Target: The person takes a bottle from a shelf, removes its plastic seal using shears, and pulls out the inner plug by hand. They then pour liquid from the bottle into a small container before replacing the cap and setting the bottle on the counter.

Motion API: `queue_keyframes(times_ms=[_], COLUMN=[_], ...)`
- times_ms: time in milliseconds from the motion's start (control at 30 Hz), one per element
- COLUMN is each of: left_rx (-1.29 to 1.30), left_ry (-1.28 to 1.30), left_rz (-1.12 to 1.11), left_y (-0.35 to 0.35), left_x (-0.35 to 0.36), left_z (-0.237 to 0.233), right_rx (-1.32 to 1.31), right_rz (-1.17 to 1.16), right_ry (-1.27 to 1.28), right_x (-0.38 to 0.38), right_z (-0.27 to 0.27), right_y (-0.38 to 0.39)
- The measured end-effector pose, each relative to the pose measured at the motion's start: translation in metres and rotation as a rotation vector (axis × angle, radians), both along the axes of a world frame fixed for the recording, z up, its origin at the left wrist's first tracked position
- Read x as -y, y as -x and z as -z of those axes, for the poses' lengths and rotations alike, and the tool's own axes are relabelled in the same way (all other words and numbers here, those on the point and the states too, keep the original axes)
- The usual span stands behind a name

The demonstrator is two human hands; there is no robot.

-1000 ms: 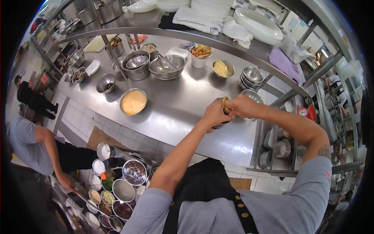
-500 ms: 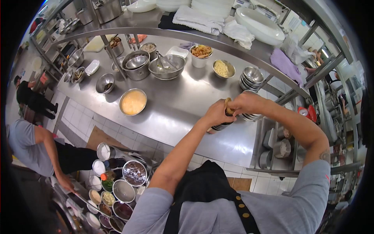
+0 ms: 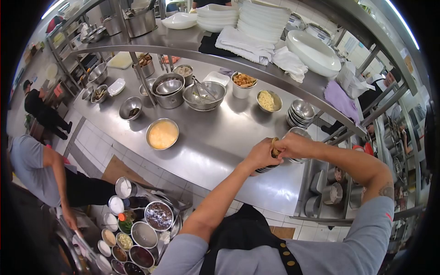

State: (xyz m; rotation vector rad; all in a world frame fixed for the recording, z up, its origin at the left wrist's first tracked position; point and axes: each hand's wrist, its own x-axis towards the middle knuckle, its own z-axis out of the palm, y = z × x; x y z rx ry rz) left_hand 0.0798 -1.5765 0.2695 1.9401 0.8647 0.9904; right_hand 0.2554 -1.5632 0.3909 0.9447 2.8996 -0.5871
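At the right part of the steel counter, my left hand (image 3: 261, 155) is closed around a dark object with a golden-brown top (image 3: 275, 147). My right hand (image 3: 292, 145) meets it from the other side, its fingers pinched at that top. Most of the object is hidden by my hands, so its kind cannot be made out. Just behind my right hand are stacked metal bowls (image 3: 300, 133), partly covered by my arm. A bowl of pale noodles (image 3: 269, 101) stands farther back, and a bowl of beaten egg (image 3: 162, 134) sits to the left.
A steel shelf (image 3: 183, 52) crosses above the counter (image 3: 215, 151), bearing white plates (image 3: 263, 20) and towels (image 3: 245, 43). Along the counter's back are a mixing bowl with tongs (image 3: 204, 96) and several pots. At lower left, a co-worker (image 3: 36, 169) reaches beside seasoning containers (image 3: 144, 233).
The view has shifted, so the counter appears slightly lower and farther right. My hands remain together on the dark object. The co-worker's arm at lower left has moved slightly.
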Motion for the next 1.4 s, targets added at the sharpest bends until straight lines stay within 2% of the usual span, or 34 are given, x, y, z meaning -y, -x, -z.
queue_keyframes(times_ms=[167, 233, 267, 333, 400, 567, 633, 700, 733, 800, 833, 900, 1033, 1067, 1133, 1167, 1200, 1233, 1367, 1400], left_rx=[-0.051, -0.049, -0.048, -0.014, 0.010, -0.014, -0.069, -0.125, -0.122, -0.120, -0.163, -0.081, 0.072, 0.072, 0.067, 0.061, 0.072, 0.044, 0.021, 0.063], left_ry=[0.000, 0.021, 0.035, 0.012, -0.033, -0.028, 0.035, 0.059, -0.031, -0.122, -0.166, -0.031, 0.240, 0.297, 0.367, 0.383, 0.371, 0.392, 0.405, 0.454], left_rz=[-0.066, -0.075, -0.086, -0.067, -0.033, -0.059, -0.117, -0.137, -0.180, -0.218, -0.354, -0.489, -0.741, -0.778, -0.882, -0.940, -1.038, -1.084, -1.294, -1.337], left_y=[-0.006, -0.004, -0.003, -0.002, -0.005, -0.011, -0.012, -0.009, -0.006, 0.013, 0.024, 0.047, 0.069, 0.068, 0.060, 0.052, 0.045, 0.037, -0.001, -0.012], left_x=[-0.006, -0.001, -0.001, -0.007, -0.006, 0.000, 0.003, 0.008, 0.012, 0.022, 0.039, 0.090, 0.228, 0.265, 0.339, 0.374, 0.407, 0.437, 0.541, 0.563], left_z=[0.002, -0.006, -0.009, 0.001, 0.004, 0.000, -0.005, -0.006, -0.005, -0.006, 0.004, 0.014, 0.025, 0.029, 0.042, 0.051, 0.062, 0.074, 0.097, 0.098], right_rx=[-0.070, -0.104, -0.243, -0.730, -1.342, -1.575, -1.973, -2.036, -2.063, -2.053, -2.018, -1.907, -1.499, -1.387, -1.221, -1.104, -0.981, -0.873, -0.459, -0.345], right_rz=[0.075, 0.245, 0.310, 1.217, 0.875, 0.878, 0.848, 0.738, 0.746, 0.679, 0.601, 0.419, 0.479, 0.412, 0.484, 0.421, 0.485, 0.540, 0.477, 0.532], right_ry=[0.003, 0.177, 0.205, 0.371, 0.779, 0.814, 0.946, 1.131, 1.253, 1.485, 1.602, 1.866, 2.094, 2.165, 2.214, 2.267, 2.210, 2.138, 2.151, 2.101], right_x=[0.000, -0.005, -0.006, -0.015, -0.017, 0.049, 0.072, 0.091, 0.100, 0.111, 0.116, 0.123, 0.155, 0.165, 0.192, 0.204, 0.214, 0.224, 0.272, 0.289], right_z=[0.001, 0.006, 0.022, 0.019, -0.013, 0.015, 0.042, 0.069, 0.073, 0.080, 0.089, 0.113, 0.134, 0.137, 0.150, 0.161, 0.177, 0.195, 0.282, 0.302], right_y=[-0.007, -0.015, -0.024, -0.024, -0.079, -0.084, -0.077, -0.067, -0.055, -0.042, -0.030, -0.016, 0.028, 0.038, 0.059, 0.069, 0.080, 0.090, 0.130, 0.140])
